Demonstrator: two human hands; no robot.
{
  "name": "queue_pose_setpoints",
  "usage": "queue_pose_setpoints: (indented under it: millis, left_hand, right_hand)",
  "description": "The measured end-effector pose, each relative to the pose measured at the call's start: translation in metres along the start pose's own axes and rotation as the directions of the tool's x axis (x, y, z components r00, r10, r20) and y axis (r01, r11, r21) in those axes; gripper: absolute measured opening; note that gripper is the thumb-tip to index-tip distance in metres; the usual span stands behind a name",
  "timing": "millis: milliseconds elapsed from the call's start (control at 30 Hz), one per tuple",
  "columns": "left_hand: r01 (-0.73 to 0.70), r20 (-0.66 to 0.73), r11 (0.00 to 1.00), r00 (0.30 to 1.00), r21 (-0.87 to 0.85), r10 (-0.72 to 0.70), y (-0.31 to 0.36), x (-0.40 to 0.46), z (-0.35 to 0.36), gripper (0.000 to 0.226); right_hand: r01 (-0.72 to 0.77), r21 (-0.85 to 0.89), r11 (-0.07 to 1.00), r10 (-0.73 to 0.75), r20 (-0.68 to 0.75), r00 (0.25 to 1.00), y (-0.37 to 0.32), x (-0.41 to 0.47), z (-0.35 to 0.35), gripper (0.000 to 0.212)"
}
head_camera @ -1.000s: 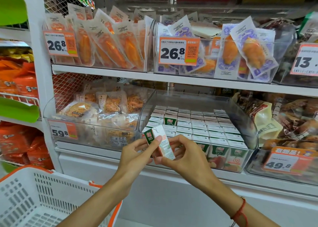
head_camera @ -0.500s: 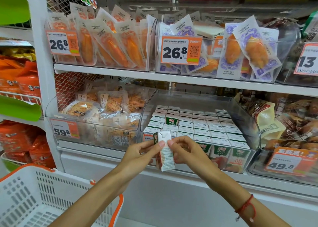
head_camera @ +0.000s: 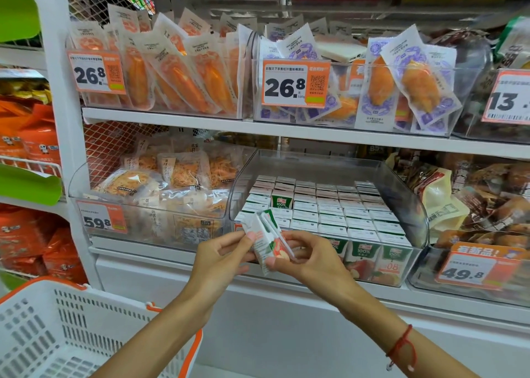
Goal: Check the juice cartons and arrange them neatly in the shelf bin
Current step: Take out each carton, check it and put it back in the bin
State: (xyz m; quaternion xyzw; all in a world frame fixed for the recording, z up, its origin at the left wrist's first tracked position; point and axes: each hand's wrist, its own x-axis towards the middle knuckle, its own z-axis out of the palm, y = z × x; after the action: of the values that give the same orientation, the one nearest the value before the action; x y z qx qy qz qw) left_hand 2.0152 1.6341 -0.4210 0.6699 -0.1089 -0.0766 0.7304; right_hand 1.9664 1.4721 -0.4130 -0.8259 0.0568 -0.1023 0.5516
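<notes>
Currently, one juice carton [head_camera: 266, 241] is pinched by left hand [head_camera: 220, 258] and right hand [head_camera: 311, 258] for checking; the shelf bin [head_camera: 413, 205] is nearly filled.

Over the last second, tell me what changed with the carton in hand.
Both hands, left hand and right hand, kept hold of the juice carton and turned it: it stood nearly upright half a second ago, now tilts top-left, straw side showing. The cartons in the shelf bin stayed put.
</notes>
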Motion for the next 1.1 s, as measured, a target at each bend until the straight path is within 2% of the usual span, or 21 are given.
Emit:
queue_pose_setpoints:
  millis: [133, 233, 300, 333, 400, 467, 667, 800, 933, 1033, 1100]
  left_hand:
    - [0.019, 0.012, 1.0, 1.0, 0.01, -0.019, 0.0, -0.002, 0.003, 0.009]
    - [0.01, 0.006, 1.0, 1.0, 0.019, -0.01, 0.0, -0.001, 0.002, 0.009]
    - [0.04, 0.013, 0.999, 0.999, 0.002, -0.04, 0.002, -0.001, -0.002, 0.008]
    - [0.056, 0.02, 0.998, 0.998, 0.0, -0.056, 0.003, -0.001, -0.004, 0.008]
    - [0.072, 0.045, 0.997, 0.996, 0.0, -0.072, 0.006, 0.001, -0.01, 0.021]
    - [0.087, 0.085, 0.996, 0.993, -0.012, -0.086, 0.007, 0.003, -0.012, 0.03]
    - [0.11, 0.125, 0.993, 0.987, -0.031, -0.105, 0.005, 0.005, -0.009, 0.032]
    - [0.092, 0.113, 0.995, 0.99, -0.025, -0.089, 0.002, 0.004, -0.006, 0.029]
    - [0.055, 0.081, 0.998, 0.995, 0.01, -0.055, 0.001, 0.004, -0.008, 0.035]
    - [0.06, 0.127, 0.998, 0.99, -0.014, -0.058, 0.003, 0.006, -0.011, 0.044]
    - [0.062, 0.197, 0.998, 0.979, -0.018, -0.057, 0.005, 0.006, -0.012, 0.039]
  right_hand:
    - [0.113, -0.258, 0.96, -0.154, -0.144, 0.978, 0.0, -0.004, 0.008, 0.053]
    - [0.139, -0.287, 0.948, -0.179, -0.117, 0.977, 0.0, -0.004, 0.011, 0.056]
    - [0.121, -0.223, 0.967, -0.135, -0.048, 0.99, -0.002, -0.002, 0.008, 0.052]
    - [0.109, -0.139, 0.984, -0.112, -0.01, 0.994, -0.003, 0.0, 0.006, 0.045]
    - [0.082, 0.05, 0.995, -0.085, 0.054, 0.995, -0.005, 0.001, -0.001, 0.024]
    - [0.057, 0.106, 0.993, -0.065, 0.076, 0.995, -0.004, 0.002, -0.006, 0.013]
    - [-0.07, 0.224, 0.972, 0.024, 0.205, 0.978, -0.005, 0.003, -0.01, 0.017]
    - [-0.029, 0.196, 0.98, -0.006, 0.18, 0.984, -0.005, 0.002, -0.012, 0.017]
    - [-0.011, 0.137, 0.991, -0.017, 0.205, 0.979, -0.004, 0.001, -0.012, 0.029]
    - [0.003, 0.168, 0.986, -0.04, 0.214, 0.976, -0.002, 0.0, -0.018, 0.031]
    - [0.012, 0.178, 0.984, -0.049, 0.205, 0.978, -0.001, -0.001, -0.023, 0.034]
